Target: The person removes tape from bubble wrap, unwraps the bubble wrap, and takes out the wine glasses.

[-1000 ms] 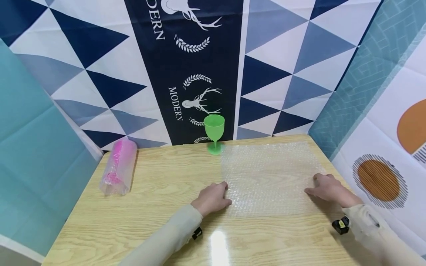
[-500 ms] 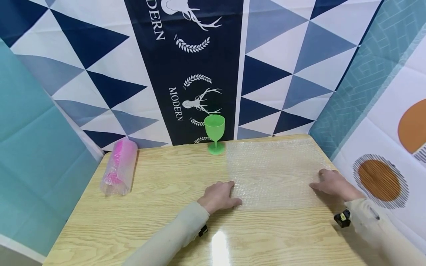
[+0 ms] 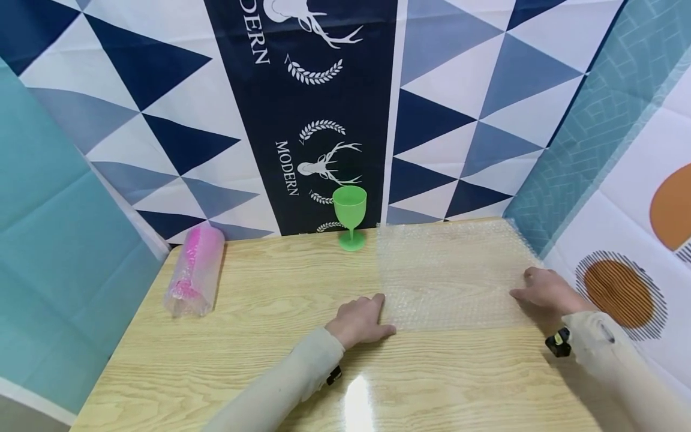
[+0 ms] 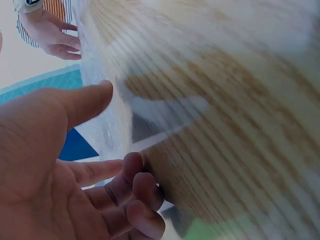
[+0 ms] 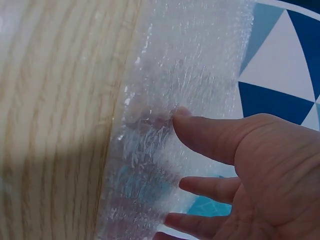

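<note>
A clear sheet of bubble wrap [image 3: 448, 273] lies spread on the right part of the table, its far edge at the table's back edge. My left hand [image 3: 361, 321] rests at the sheet's near left corner. In the left wrist view the thumb and the loosely bent fingers of that left hand [image 4: 85, 165] stand apart. At the sheet's right edge is my right hand [image 3: 545, 291], touching it. Seen from the right wrist, the thumb and fairly straight fingers of this right hand [image 5: 240, 175] lie against the bubble wrap [image 5: 155, 125].
A green plastic goblet [image 3: 349, 207] stands upright at the table's back edge, just left of the sheet. Back left lies a pink object in bubble wrap [image 3: 195, 270]. Patterned cloth [image 3: 335, 108] hangs behind the wooden table [image 3: 259, 282], with more cloth on both sides.
The bubble wrap has slid away from me and slightly to the right, along with both hands. The goblet and the pink wrapped object have stayed in place.
</note>
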### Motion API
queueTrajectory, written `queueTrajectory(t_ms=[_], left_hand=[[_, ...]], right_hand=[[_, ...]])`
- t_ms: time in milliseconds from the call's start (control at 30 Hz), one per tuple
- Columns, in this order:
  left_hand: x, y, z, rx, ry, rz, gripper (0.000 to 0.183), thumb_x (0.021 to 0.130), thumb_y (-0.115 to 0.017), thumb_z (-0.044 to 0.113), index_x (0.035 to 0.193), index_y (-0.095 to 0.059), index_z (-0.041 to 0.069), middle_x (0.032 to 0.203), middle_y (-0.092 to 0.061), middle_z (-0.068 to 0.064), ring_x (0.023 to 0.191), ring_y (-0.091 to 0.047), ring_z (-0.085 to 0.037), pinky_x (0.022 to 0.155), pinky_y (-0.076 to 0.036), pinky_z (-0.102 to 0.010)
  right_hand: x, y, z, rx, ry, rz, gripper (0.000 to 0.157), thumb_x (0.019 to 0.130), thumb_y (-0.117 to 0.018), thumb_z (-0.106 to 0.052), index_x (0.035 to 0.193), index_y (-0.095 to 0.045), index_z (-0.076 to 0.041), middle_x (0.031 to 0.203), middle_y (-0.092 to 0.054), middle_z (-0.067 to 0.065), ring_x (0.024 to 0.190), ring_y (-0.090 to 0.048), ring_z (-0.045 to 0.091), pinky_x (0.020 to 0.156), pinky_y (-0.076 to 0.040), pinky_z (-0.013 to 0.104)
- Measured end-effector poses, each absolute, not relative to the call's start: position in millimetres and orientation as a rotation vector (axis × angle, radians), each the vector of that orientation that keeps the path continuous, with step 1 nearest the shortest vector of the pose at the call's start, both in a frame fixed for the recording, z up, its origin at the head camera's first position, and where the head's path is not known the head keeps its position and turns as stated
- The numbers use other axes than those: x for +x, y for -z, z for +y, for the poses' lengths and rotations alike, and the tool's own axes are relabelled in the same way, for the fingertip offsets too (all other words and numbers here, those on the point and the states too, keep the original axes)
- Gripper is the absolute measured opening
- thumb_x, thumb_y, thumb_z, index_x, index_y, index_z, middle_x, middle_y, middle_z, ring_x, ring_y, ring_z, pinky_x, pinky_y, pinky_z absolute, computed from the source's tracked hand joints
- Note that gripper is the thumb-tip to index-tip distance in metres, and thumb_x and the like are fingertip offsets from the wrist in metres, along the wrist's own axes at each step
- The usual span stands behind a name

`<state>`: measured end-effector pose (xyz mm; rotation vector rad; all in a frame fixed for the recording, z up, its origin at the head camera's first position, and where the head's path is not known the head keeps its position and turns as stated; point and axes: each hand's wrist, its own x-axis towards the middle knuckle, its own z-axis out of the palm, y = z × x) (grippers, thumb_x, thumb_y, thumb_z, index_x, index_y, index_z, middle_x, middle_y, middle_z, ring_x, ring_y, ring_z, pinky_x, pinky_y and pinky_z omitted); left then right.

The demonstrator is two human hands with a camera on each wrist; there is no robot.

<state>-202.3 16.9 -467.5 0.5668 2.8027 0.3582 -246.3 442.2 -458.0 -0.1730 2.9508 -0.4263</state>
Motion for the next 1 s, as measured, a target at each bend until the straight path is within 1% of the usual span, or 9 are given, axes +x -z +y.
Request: queueTrajectory(t_ms=[67, 167, 233, 400, 467, 633, 700, 833, 1000], left_hand=[[-202, 468, 18, 0.574, -0.353, 2.815, 0.059, 0.091, -0.072, 0.054, 0.132, -0.058, 0.014, 0.106, -0.074, -0.01, 0.089, -0.072, -0.027, 0.066, -0.057, -0.04], [-202, 470, 21, 0.583, -0.349, 2.833, 0.053, 0.093, -0.072, 0.05, 0.129, -0.06, 0.013, 0.104, -0.074, -0.009, 0.09, -0.072, -0.026, 0.066, -0.057, -0.041], [-202, 470, 23, 0.592, -0.35, 2.842, 0.053, 0.094, -0.071, 0.048, 0.132, -0.059, 0.012, 0.102, -0.074, -0.009, 0.089, -0.072, -0.026, 0.065, -0.057, -0.041], [-197, 469, 29, 0.63, -0.368, 2.83, 0.052, 0.097, -0.069, 0.039, 0.139, -0.052, 0.013, 0.096, -0.074, -0.009, 0.077, -0.07, -0.022, 0.055, -0.053, -0.038], [-196, 469, 31, 0.654, -0.355, 2.826, 0.045, 0.098, -0.068, 0.037, 0.135, -0.053, 0.015, 0.093, -0.072, -0.007, 0.074, -0.068, -0.02, 0.052, -0.05, -0.037], [-195, 469, 35, 0.685, -0.283, 2.839, 0.025, 0.099, -0.068, 0.037, 0.112, -0.059, 0.018, 0.088, -0.069, -0.003, 0.075, -0.067, -0.018, 0.051, -0.049, -0.037], [-196, 469, 35, 0.685, -0.265, 2.84, 0.025, 0.099, -0.068, 0.038, 0.111, -0.059, 0.018, 0.089, -0.069, -0.004, 0.078, -0.068, -0.019, 0.053, -0.051, -0.037], [-197, 472, 36, 0.687, -0.252, 2.837, 0.028, 0.099, -0.068, 0.038, 0.116, -0.059, 0.018, 0.093, -0.071, -0.005, 0.083, -0.071, -0.021, 0.055, -0.053, -0.038], [-198, 473, 36, 0.67, -0.265, 2.835, 0.032, 0.099, -0.068, 0.039, 0.121, -0.059, 0.019, 0.095, -0.071, -0.005, 0.085, -0.07, -0.021, 0.055, -0.053, -0.039]], right_hand=[[-248, 460, 445, -0.17, 0.427, 2.947, 0.065, 0.091, -0.073, -0.029, 0.114, -0.05, 0.028, 0.109, -0.058, 0.048, 0.103, -0.056, 0.065, 0.087, -0.05, 0.066], [-251, 463, 448, -0.168, 0.427, 2.95, 0.067, 0.093, -0.071, -0.029, 0.118, -0.048, 0.029, 0.113, -0.056, 0.049, 0.106, -0.055, 0.065, 0.089, -0.05, 0.067], [-253, 465, 450, -0.175, 0.436, 2.957, 0.067, 0.093, -0.07, -0.028, 0.117, -0.046, 0.03, 0.111, -0.056, 0.049, 0.104, -0.055, 0.065, 0.088, -0.05, 0.067], [-256, 469, 454, -0.139, 0.475, 2.949, 0.074, 0.096, -0.067, -0.026, 0.125, -0.036, 0.034, 0.117, -0.05, 0.054, 0.111, -0.05, 0.067, 0.095, -0.046, 0.07], [-256, 470, 455, -0.118, 0.49, 2.941, 0.077, 0.096, -0.066, -0.027, 0.128, -0.032, 0.034, 0.122, -0.046, 0.055, 0.115, -0.047, 0.069, 0.098, -0.045, 0.071], [-258, 472, 455, -0.1, 0.503, 2.949, 0.077, 0.099, -0.063, -0.028, 0.13, -0.031, 0.035, 0.126, -0.041, 0.057, 0.117, -0.044, 0.069, 0.098, -0.043, 0.072], [-258, 474, 455, -0.085, 0.511, 2.94, 0.078, 0.101, -0.061, -0.029, 0.132, -0.029, 0.035, 0.13, -0.037, 0.058, 0.12, -0.041, 0.07, 0.102, -0.041, 0.073], [-260, 477, 454, -0.036, 0.532, 2.911, 0.081, 0.103, -0.058, -0.03, 0.135, -0.024, 0.035, 0.135, -0.029, 0.058, 0.126, -0.034, 0.07, 0.107, -0.036, 0.073], [-261, 478, 453, -0.013, 0.538, 2.919, 0.078, 0.103, -0.057, -0.027, 0.137, -0.024, 0.034, 0.135, -0.029, 0.057, 0.127, -0.033, 0.07, 0.108, -0.035, 0.074]])
